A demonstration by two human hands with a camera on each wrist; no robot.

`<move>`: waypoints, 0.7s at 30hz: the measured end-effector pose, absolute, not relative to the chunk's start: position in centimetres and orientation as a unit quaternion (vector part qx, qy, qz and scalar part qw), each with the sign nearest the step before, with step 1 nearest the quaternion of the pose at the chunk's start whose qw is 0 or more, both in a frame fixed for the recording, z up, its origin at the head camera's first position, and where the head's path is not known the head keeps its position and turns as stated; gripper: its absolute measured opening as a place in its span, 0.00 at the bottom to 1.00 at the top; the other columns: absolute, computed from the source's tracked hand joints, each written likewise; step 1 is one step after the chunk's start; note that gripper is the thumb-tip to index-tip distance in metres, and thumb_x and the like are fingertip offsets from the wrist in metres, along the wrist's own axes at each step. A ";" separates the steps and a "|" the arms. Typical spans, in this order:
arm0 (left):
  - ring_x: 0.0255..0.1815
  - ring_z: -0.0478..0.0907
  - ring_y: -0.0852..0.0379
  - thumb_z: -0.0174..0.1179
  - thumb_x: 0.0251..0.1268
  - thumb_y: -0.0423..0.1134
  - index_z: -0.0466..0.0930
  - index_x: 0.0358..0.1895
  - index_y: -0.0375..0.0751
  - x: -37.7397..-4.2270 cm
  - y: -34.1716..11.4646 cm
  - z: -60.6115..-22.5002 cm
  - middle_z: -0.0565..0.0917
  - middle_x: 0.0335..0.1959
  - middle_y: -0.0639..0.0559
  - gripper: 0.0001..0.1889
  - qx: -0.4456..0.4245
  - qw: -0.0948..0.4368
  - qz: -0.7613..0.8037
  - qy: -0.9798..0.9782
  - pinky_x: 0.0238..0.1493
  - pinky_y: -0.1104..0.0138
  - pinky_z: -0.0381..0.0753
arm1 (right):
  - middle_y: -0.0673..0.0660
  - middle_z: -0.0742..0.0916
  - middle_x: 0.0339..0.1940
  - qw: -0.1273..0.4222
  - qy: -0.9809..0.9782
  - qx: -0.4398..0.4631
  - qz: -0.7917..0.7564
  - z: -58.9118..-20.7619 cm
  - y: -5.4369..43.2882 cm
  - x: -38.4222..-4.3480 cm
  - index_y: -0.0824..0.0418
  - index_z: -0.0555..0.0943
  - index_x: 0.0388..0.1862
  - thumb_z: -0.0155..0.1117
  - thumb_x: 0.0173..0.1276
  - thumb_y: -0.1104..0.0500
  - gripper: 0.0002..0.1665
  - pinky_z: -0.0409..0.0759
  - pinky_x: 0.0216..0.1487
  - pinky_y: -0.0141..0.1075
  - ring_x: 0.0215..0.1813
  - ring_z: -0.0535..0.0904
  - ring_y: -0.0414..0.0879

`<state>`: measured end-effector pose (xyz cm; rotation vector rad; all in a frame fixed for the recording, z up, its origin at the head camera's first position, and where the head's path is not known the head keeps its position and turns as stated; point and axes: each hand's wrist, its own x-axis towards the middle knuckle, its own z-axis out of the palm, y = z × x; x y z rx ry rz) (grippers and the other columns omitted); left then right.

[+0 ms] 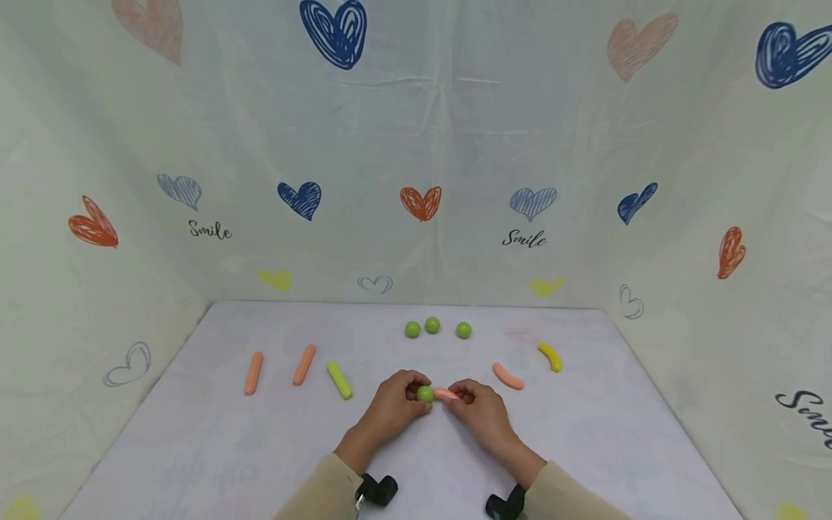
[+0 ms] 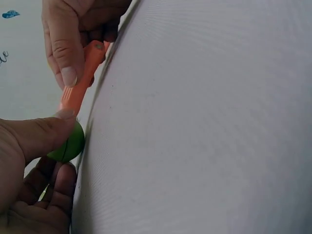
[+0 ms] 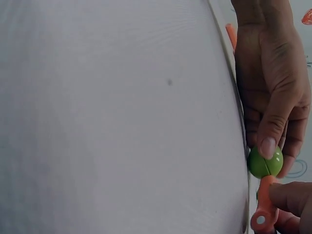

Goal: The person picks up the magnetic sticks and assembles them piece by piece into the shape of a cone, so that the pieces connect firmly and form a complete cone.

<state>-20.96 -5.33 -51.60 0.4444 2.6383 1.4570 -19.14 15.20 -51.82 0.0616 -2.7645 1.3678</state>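
Near the middle of the white table, my left hand pinches a glossy green ball between thumb and fingers. My right hand grips an orange toy rod whose end meets the ball's right side. In the left wrist view, the ball shows a seam round it, and the rod has ridges near the ball. A small pale disc marks the rod's other end in the right wrist view. The right fingers cover part of the rod.
Beyond my hands lie 3 loose green balls. To the left are two straight orange rods and a yellow-green rod. A curved orange rod and a curved yellow rod lie right. Behind hangs a heart-printed cloth.
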 end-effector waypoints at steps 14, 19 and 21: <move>0.45 0.79 0.59 0.73 0.64 0.29 0.87 0.55 0.49 -21.2 -6.0 -51.5 0.86 0.50 0.54 0.18 0.150 0.037 0.464 0.872 0.46 0.68 0.80 | 0.44 0.90 0.33 -0.017 -0.906 0.050 0.420 -51.3 14.0 -17.3 0.56 0.89 0.47 0.68 0.75 0.48 0.14 0.79 0.41 0.38 0.39 0.83 0.39; 0.45 0.82 0.58 0.71 0.64 0.27 0.87 0.53 0.46 -21.1 -6.1 -51.3 0.87 0.48 0.52 0.16 0.150 0.041 0.479 0.864 0.45 0.67 0.83 | 0.47 0.90 0.37 -0.020 -0.903 0.060 0.424 -51.3 13.5 -16.8 0.56 0.90 0.47 0.70 0.73 0.49 0.13 0.78 0.39 0.35 0.40 0.83 0.39; 0.46 0.84 0.57 0.71 0.64 0.27 0.87 0.51 0.45 -21.0 -6.2 -51.2 0.88 0.48 0.51 0.15 0.153 0.041 0.484 0.861 0.47 0.67 0.84 | 0.46 0.90 0.36 -0.019 -0.903 0.065 0.424 -51.2 13.3 -16.7 0.56 0.90 0.47 0.70 0.73 0.50 0.13 0.78 0.38 0.34 0.38 0.81 0.38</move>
